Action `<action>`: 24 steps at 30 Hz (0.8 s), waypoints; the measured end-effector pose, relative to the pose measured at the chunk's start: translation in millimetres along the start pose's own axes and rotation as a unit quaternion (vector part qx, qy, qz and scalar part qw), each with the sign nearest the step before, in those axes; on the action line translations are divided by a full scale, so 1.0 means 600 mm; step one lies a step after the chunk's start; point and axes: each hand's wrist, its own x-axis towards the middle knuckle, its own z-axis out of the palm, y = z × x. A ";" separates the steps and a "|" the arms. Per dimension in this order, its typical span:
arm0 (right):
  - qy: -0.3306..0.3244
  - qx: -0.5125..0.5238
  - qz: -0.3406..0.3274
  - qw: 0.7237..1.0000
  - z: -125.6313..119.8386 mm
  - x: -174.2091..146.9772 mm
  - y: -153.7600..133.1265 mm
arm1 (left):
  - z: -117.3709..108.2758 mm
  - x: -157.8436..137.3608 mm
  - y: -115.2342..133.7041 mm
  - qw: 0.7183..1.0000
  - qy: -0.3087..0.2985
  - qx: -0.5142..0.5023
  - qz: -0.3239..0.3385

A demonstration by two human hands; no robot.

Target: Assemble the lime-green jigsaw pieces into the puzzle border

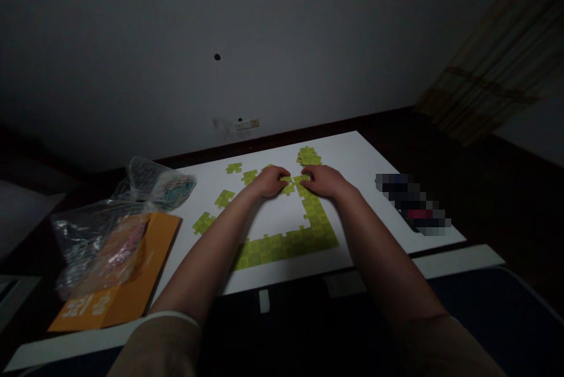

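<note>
Yellow-green jigsaw pieces lie on the white table. Joined ones form an L-shaped strip (282,246) along the near side and up the right. At the far end of that strip, my left hand (272,182) pinches a puzzle piece (287,187). Close by on the right, my right hand (324,179) has its fingertips closed on another puzzle piece (300,179) at the strip's top end. The two pieces are close together; whether they interlock I cannot tell. Just beyond my right hand sits a small pile of pieces (309,156).
Loose pieces (224,198) lie left of my left forearm. An orange envelope (154,242) with a clear plastic bag (97,227) on it covers the table's left side. Another bag (174,189) holds more pieces. A blurred dark object (409,204) is at the right edge.
</note>
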 end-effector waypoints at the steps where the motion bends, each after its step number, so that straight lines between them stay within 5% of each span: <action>1: 0.000 0.001 0.000 1.000 0.001 0.001 0.001 | 0.001 0.002 0.001 1.000 -0.003 0.003 -0.001; 24: -0.007 0.003 0.005 1.000 0.003 0.004 0.006 | 0.012 0.036 0.024 0.997 -0.023 0.042 -0.065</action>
